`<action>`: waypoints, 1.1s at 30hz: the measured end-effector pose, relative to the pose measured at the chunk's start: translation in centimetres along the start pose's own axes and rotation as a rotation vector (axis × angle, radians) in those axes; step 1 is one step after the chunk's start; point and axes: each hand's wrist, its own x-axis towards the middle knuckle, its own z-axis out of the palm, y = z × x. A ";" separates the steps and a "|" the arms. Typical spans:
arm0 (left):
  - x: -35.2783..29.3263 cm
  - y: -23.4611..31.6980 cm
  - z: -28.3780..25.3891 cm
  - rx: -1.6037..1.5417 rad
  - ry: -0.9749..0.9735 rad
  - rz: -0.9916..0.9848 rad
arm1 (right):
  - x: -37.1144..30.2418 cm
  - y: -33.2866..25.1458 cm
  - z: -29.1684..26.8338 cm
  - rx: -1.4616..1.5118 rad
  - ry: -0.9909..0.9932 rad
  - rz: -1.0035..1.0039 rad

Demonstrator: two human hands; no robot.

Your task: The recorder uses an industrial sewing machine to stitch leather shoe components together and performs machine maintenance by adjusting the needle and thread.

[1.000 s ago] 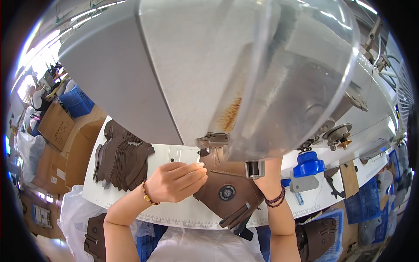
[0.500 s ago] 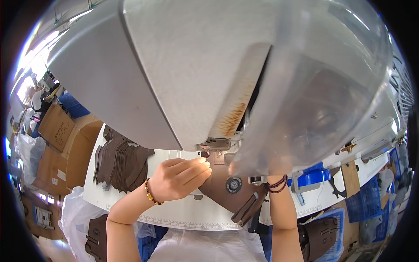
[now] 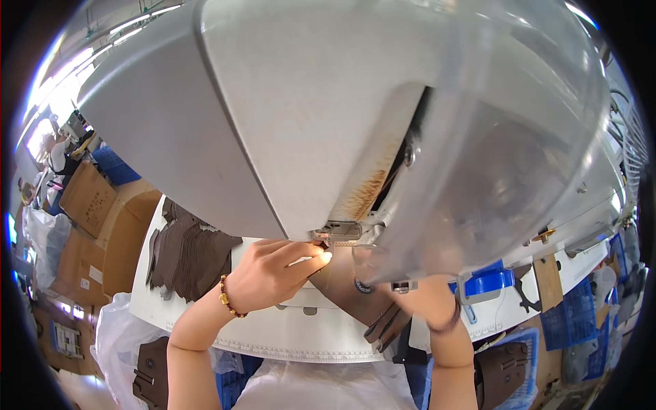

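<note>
Strong white glare is registered at the windows [image 3: 60, 99], upper left; tube lights [image 3: 140, 24] are mounted overhead. A white tabletop [image 3: 307, 335] is bordered by scale marks along its curved near edge. To the left, cardboard boxes [image 3: 89, 198] are backed by a blue crate [image 3: 115, 165], with clear plastic bags [image 3: 44, 236] alongside. Blue crates [image 3: 568, 316] are also noted at right, below a wire guard [image 3: 634, 147].

We see left forearm [image 3: 203, 320] bare, elbow [image 3: 180, 343] bent, angled up and inward. Left hand [image 3: 268, 275] back up, fingers reaching right, thumb [image 3: 316, 262] near the fingertips. Right forearm [image 3: 452, 352] bare, near vertical; we get right hand [image 3: 429, 301] leaning left, blurred, fingers mostly hidden.
</note>
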 end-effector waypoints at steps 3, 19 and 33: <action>-0.1 0.4 -0.2 -0.149 0.016 -0.134 | -2.7 -4.8 2.9 -0.470 -0.001 -0.107; -0.7 0.6 0.4 0.052 0.069 0.145 | -3.2 -4.0 8.0 -0.540 0.378 -0.263; -0.1 -0.1 0.9 0.041 0.039 0.052 | -2.2 -2.8 5.6 -0.571 0.250 -0.264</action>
